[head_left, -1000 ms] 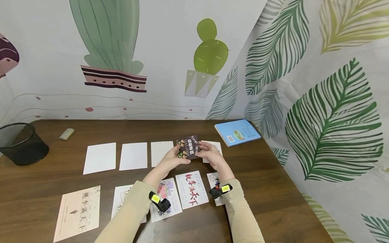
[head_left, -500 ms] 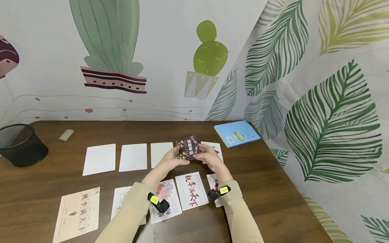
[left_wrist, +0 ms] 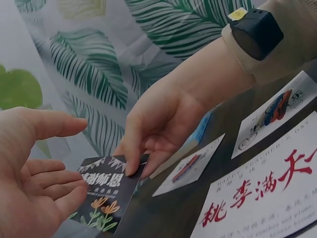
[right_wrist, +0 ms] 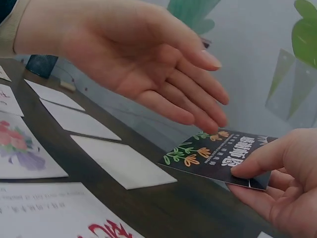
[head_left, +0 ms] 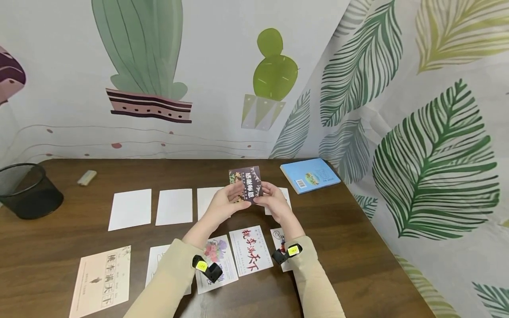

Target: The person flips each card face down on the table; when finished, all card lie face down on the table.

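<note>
A dark greeting card (head_left: 254, 174) printed with white Chinese characters and orange flowers is held up above the table. My right hand (head_left: 277, 204) pinches its right edge, with the thumb on the printed face, as the right wrist view shows. My left hand (head_left: 222, 207) is beside the card's left side, its fingers extended and the thumb apart. In the left wrist view the left hand (left_wrist: 37, 173) has nothing in its grasp. Just below the hands lies a white card with red calligraphy (head_left: 251, 250), and a flower-printed card (head_left: 216, 249) is beside it.
Blank white cards (head_left: 130, 210) form a back row, with a partly hidden card (head_left: 285, 194) behind my right hand. A pinkish card (head_left: 101, 280) lies front left. A blue book (head_left: 310, 173), a black mesh bin (head_left: 29, 194) and a small eraser-like block (head_left: 87, 177) stand farther back.
The dark card has risen and shows more of its face above the hands. My left hand, earlier holding its left edge, has let go and its fingers have straightened.
</note>
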Demonstrator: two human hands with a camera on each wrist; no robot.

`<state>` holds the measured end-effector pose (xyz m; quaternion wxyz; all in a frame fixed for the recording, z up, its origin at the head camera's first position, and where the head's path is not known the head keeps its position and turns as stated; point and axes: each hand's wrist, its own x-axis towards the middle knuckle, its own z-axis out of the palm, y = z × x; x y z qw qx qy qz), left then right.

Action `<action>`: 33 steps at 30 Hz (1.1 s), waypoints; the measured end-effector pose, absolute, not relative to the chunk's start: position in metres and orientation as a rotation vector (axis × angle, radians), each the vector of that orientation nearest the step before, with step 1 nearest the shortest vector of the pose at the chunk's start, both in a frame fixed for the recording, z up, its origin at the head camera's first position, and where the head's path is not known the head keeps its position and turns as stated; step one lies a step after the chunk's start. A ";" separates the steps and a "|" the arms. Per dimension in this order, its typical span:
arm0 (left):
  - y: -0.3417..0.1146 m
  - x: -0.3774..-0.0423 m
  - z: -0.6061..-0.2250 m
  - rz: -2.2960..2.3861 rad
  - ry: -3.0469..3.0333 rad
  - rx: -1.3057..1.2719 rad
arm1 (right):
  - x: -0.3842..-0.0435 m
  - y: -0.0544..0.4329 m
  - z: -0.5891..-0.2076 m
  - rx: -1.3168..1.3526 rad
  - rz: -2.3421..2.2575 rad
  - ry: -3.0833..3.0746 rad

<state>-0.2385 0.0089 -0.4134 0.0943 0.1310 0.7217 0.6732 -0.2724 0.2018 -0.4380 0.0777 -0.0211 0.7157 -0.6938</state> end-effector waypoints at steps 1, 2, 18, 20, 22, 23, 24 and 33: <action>0.010 -0.238 -0.412 2.000 2.138 0.392 | -0.272 0.200 -0.436 -0.075 -2.088 2.140; 0.010 -0.237 -0.410 2.004 2.137 0.396 | -0.272 0.198 -0.435 -0.083 -2.098 2.134; 0.013 -0.235 -0.411 2.023 2.293 0.348 | -0.264 0.186 -0.428 -0.301 -2.133 2.107; 0.012 -0.233 -0.409 2.047 2.333 0.307 | -0.262 0.184 -0.426 -0.346 -2.123 2.101; 0.010 -0.232 -0.407 2.080 2.359 0.247 | -0.261 0.182 -0.424 -0.387 -2.101 2.095; 0.010 -0.231 -0.405 2.103 2.362 0.212 | -0.260 0.180 -0.423 -0.406 -2.084 2.097; 0.009 -0.231 -0.405 2.121 2.369 0.186 | -0.259 0.179 -0.423 -0.421 -2.067 2.099; 0.007 -0.230 -0.405 2.203 2.431 0.057 | -0.251 0.171 -0.421 -0.483 -1.998 2.122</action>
